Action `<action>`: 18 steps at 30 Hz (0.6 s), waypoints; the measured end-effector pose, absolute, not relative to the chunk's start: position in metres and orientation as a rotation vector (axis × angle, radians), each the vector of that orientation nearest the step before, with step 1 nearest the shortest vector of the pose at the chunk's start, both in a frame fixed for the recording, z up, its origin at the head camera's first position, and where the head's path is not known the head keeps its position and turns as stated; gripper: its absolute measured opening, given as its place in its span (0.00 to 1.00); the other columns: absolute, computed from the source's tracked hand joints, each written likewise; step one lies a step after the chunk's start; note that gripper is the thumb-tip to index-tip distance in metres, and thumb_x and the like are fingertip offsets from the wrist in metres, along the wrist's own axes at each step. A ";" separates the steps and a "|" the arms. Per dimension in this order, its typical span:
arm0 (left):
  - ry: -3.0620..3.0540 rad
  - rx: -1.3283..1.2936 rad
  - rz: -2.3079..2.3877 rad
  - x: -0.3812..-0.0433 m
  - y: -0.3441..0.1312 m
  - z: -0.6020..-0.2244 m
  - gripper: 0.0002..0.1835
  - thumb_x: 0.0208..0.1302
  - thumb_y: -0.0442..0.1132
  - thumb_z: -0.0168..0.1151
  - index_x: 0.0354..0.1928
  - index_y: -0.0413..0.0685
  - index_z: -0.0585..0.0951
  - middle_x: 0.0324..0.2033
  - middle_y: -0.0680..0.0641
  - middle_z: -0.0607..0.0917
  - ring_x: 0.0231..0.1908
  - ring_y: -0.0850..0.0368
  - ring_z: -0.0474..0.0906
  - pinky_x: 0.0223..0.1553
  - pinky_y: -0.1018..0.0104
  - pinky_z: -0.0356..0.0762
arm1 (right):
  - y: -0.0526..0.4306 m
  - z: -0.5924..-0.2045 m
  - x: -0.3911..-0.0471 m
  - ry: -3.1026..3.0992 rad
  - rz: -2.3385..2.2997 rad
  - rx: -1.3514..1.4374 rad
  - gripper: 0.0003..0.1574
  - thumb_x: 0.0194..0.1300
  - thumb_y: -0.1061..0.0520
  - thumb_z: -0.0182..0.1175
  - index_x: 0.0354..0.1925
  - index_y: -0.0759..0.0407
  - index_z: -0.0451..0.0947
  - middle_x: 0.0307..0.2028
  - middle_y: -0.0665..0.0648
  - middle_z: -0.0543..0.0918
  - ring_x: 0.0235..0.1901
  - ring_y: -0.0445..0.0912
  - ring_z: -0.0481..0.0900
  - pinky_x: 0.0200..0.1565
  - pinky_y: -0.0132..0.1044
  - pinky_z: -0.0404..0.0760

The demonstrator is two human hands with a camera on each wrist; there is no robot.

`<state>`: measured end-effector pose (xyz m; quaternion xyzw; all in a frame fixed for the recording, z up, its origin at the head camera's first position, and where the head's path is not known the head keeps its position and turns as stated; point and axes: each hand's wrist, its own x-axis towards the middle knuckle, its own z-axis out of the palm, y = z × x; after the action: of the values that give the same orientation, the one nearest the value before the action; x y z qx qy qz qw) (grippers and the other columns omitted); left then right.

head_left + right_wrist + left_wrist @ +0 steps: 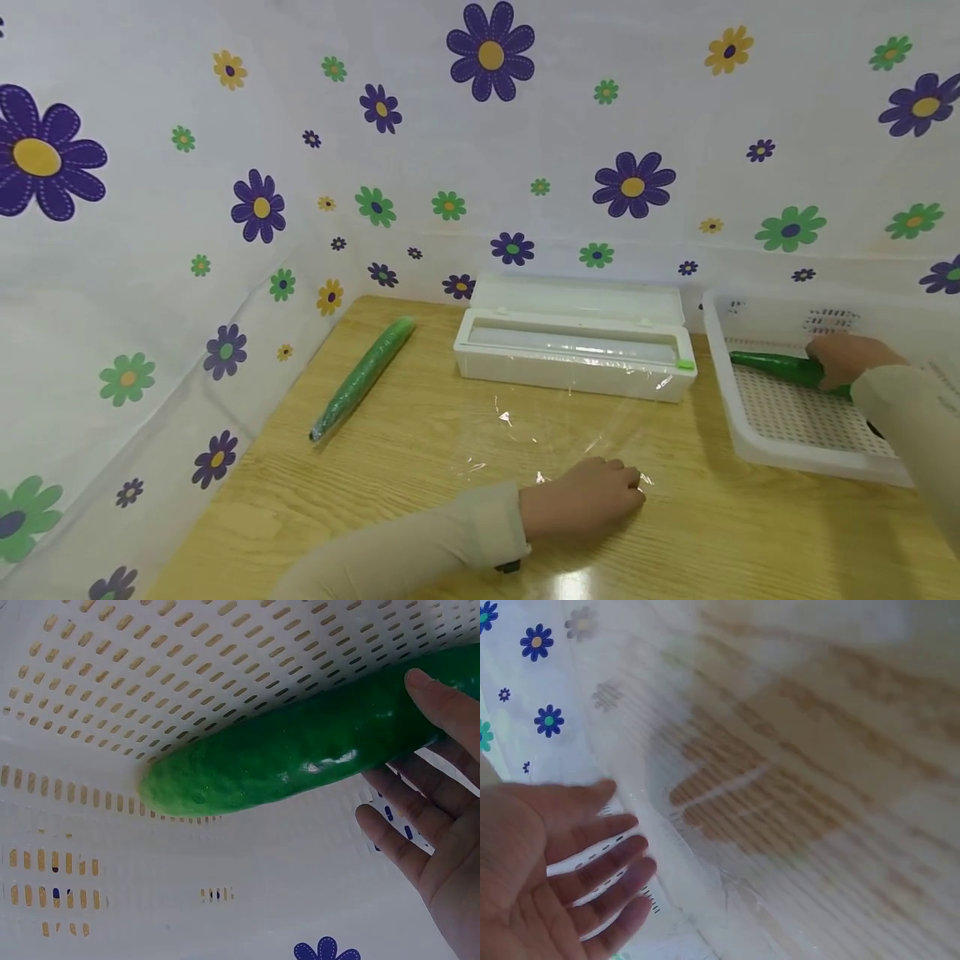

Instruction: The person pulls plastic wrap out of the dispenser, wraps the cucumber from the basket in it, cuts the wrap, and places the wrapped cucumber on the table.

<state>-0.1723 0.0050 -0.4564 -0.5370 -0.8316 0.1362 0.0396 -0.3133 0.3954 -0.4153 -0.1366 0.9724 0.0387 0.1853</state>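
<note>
In the white basket (780,454), my right hand (851,362) holds a green cucumber (772,364). The right wrist view shows the thumb on one side of the cucumber (292,742) and the fingers (409,802) at its other side. My left hand (588,500) rests at the near edge of a sheet of clear plastic wrap (517,433), its fingers (615,877) lightly bent and slightly spread. That sheet comes out over the front of a white wrap dispenser (570,379), whose lid stands raised behind the roll.
A second cucumber (363,379), shiny as if wrapped in film, lies slantwise at the left of the wooden table (300,517). A flower-printed white cloth (420,133) rises behind and to the left. The basket's walls surround my right hand.
</note>
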 end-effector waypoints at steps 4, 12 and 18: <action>-2.542 -1.587 0.461 -0.173 0.004 -0.457 0.06 0.62 0.42 0.57 0.37 0.66 0.81 0.35 0.61 0.79 0.31 0.67 0.73 0.23 0.78 0.61 | 0.394 -0.420 -0.311 2.777 0.086 -0.374 0.30 0.36 0.60 0.76 0.41 0.66 0.79 0.32 0.58 0.83 0.32 0.51 0.78 0.38 0.55 0.77; -2.519 -1.585 0.417 -0.169 0.002 -0.453 0.06 0.64 0.46 0.55 0.38 0.65 0.81 0.35 0.62 0.79 0.33 0.68 0.75 0.26 0.79 0.68 | 0.393 -0.422 -0.308 2.799 0.110 -0.412 0.32 0.35 0.60 0.77 0.42 0.66 0.77 0.33 0.59 0.83 0.34 0.53 0.79 0.39 0.56 0.77; -2.544 -1.544 0.420 -0.175 0.001 -0.460 0.06 0.64 0.43 0.56 0.39 0.63 0.80 0.35 0.61 0.78 0.31 0.67 0.72 0.25 0.78 0.65 | 0.390 -0.416 -0.314 2.801 0.133 -0.313 0.36 0.36 0.61 0.77 0.45 0.71 0.75 0.37 0.66 0.82 0.36 0.57 0.78 0.42 0.58 0.76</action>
<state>-0.1753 0.0010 -0.4603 -0.5125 -0.8445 0.1396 0.0682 -0.3136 0.3902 -0.4156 -0.1095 0.9800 0.0464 0.1596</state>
